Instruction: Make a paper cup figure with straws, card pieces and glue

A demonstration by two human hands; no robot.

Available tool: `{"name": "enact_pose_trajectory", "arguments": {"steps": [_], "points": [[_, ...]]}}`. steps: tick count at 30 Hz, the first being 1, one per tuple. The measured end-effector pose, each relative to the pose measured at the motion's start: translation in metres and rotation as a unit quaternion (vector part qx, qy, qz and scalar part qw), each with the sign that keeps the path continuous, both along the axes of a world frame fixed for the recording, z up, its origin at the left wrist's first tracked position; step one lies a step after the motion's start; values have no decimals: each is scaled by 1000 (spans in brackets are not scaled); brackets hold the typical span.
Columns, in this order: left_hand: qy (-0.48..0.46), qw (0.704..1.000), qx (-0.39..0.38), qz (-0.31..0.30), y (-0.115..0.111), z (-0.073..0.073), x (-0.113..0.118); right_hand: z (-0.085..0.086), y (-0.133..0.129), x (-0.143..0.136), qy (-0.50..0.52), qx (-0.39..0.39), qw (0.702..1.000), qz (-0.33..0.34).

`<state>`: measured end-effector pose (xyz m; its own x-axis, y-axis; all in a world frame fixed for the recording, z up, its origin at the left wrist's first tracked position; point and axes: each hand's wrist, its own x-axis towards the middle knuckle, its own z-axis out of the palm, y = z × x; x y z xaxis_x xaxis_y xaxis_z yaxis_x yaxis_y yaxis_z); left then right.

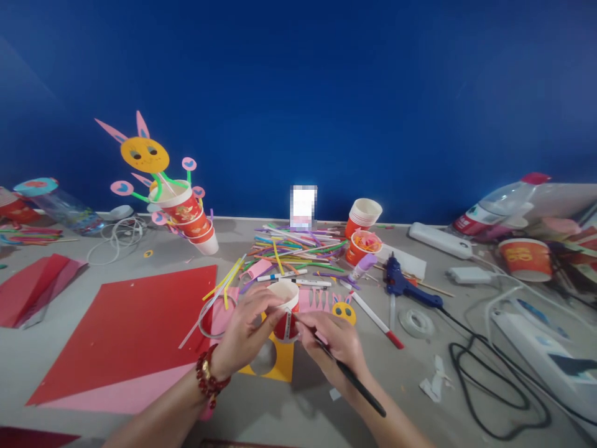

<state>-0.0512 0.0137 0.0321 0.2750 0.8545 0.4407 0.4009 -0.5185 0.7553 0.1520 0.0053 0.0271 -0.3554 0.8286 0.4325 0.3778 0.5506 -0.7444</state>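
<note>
A red and white paper cup [283, 290] stands near the middle front. My left hand [249, 320] is closed around its left side, fingers over the rim and thumb on the front. My right hand [333, 336] grips a slim black pen-like tool [357, 382], its tip against the cup's front; whether it is a pen or a knife cannot be made out. Below the cup lies a yellow sheet [282, 364] with a round cut-out. Beside my right hand is a yellow paper face [344, 312] with pink ears.
Red paper [130, 330] lies left, behind it a bunny figure [145, 154] on stacked cups. Colourful pipe cleaners [298, 246] are heaped at the back. To the right are a blue glue gun [405, 283], clear tape [416, 323], a red-capped marker [377, 318] and a looping black cable [459, 364].
</note>
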Motion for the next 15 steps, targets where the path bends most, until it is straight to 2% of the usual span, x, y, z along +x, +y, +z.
{"name": "enact_pose_trajectory", "arguments": {"steps": [5, 8, 10, 12, 13, 15], "points": [[4, 1000, 29, -1, 2, 0, -2, -7, 9, 4, -41, 113, 992, 34], [27, 998, 59, -18, 4, 3, -2, -6, 8, 2, -42, 122, 991, 24], [55, 995, 77, -24, 4, 6, -1, -3, 3, -1, -19, 66, 998, 14], [79, 991, 108, -14, 3, 9, -1, -2, -2, -6, 49, -41, 998, 1], [89, 988, 128, -8, 2, 10, 0, -2, -4, -9, 96, -108, 989, -2], [108, 981, 164, 2, 0, 12, 0, -3, -8, -14, 196, -235, 952, 4]]}}
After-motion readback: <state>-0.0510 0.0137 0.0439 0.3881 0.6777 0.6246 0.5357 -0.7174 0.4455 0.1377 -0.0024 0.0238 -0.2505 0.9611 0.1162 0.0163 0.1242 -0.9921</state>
